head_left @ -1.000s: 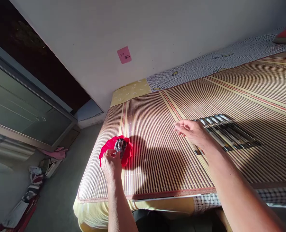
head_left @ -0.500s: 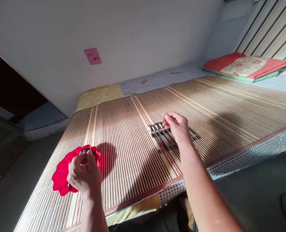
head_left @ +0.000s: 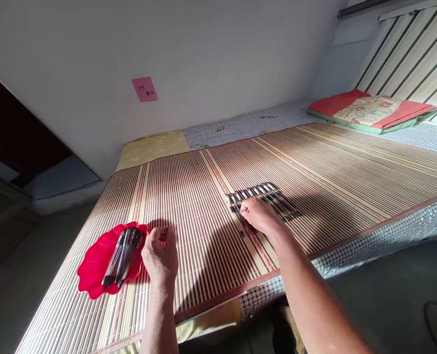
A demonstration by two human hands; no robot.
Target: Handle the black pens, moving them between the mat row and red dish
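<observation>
My right hand (head_left: 260, 215) is closed over the left part of a row of black pens (head_left: 279, 199) laid side by side on the slatted mat (head_left: 199, 206). The pens' white-marked ends point away from me. Its fingertips touch down among the pens, and what they grip, if anything, is hidden. My left hand (head_left: 161, 255) is curled just beside the right rim of a red scalloped plate (head_left: 91, 258), thumb and fingers together. No pen sticks out of it. A bundle of dark pens with clear barrels (head_left: 124, 255) lies in the plate.
A small dark piece (head_left: 242, 234) lies on the mat left of the row. Behind is a white wall with a pink note (head_left: 144, 89). A folded red and floral cloth (head_left: 373, 110) lies at the far right. The bed's checked edge (head_left: 266, 297) runs along the front.
My left hand has moved right, off the plate, uncovering the pens there. My right hand has shifted left and nearer me along the row, uncovering more of its white-marked ends.
</observation>
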